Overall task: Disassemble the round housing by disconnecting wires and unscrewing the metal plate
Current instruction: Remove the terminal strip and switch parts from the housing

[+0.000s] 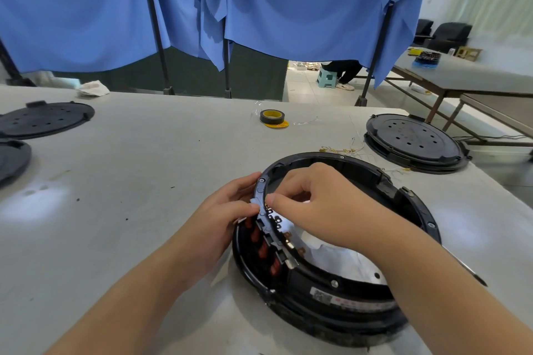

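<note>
A black round housing (340, 291) lies on the grey table (144, 181), near its front right. Red-orange parts (263, 249) and small connectors sit along its inner left rim, and white material (337, 256) shows in the open middle. My left hand (230, 204) grips the housing's left rim from outside, thumb on top. My right hand (314, 202) reaches over the ring with fingers curled and pinches something small at the rim beside my left thumb; the pinched piece is hidden. A screwdriver tip (473, 274) pokes out beyond my right forearm.
Another round black housing with a holed cover (415, 141) stands at the back right, loose thin wires (346, 150) beside it. A tape roll (272, 117) lies at the back middle. Black round covers (43, 119) rest at the far left. Blue curtains hang behind.
</note>
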{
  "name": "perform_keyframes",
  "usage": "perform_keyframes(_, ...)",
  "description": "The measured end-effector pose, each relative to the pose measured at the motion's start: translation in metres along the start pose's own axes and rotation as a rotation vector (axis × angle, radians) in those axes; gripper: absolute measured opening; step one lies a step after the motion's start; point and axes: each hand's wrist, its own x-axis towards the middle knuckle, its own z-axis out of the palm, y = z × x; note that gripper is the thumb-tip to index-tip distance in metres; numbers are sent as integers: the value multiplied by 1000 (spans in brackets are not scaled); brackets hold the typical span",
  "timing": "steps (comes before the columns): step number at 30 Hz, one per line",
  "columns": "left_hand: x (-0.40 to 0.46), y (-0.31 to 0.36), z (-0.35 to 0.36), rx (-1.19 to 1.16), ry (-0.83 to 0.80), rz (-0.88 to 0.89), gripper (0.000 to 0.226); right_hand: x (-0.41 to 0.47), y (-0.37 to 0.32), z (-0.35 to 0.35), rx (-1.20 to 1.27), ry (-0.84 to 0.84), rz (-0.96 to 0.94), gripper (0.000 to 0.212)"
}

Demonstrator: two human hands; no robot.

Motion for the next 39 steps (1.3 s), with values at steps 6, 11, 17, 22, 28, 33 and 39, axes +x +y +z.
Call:
perform_keyframes(6,-1,5,-6,-17,-27,-44,68,0,1,0,9,-4,-3,38)
perform_keyframes(11,0,5,-6,-15,-14,-35,69,2,4,4,36,31,55,25)
perform_keyframes(17,0,5,-5,-30,-32,-44,60,1,3,5,48,24,76,17)
perform_keyframes(22,0,4,-6,-51,-44,-39,70,2,4,2,76,1,87,16)
perform_keyframes(28,0,4,-7,-62,-58,-39,70,3,6,2,123,-6,122,14)
perform_keyframes(33,2,1,-9,-60,-68,-22,70,2,4,4,50,-52,137,27)
perform_keyframes(39,1,3,-7,-16,-74,16,65,1,3,3,21,-71,170,47)
